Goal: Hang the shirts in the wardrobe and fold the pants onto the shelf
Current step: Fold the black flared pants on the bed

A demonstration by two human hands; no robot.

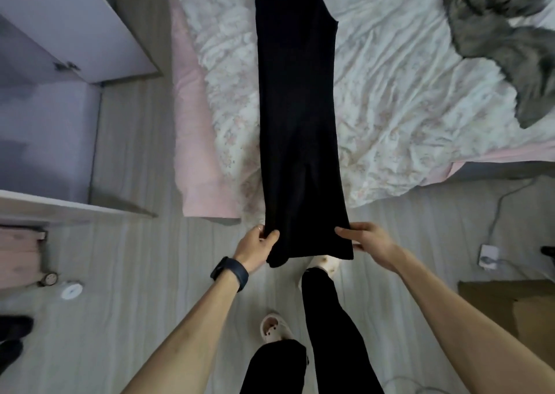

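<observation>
Our left hand [258, 243] and right hand [368, 240] are apart, each pinching a hem corner of the black pants [297, 108]. The pants lie stretched along the bed [405, 108], hems hanging past its edge. For a clean fold, we judge it best to keep the hem taut and level and carry it straight along the legs. Their long axis runs directly away from us, hems nearest; the far end leaves view.
</observation>
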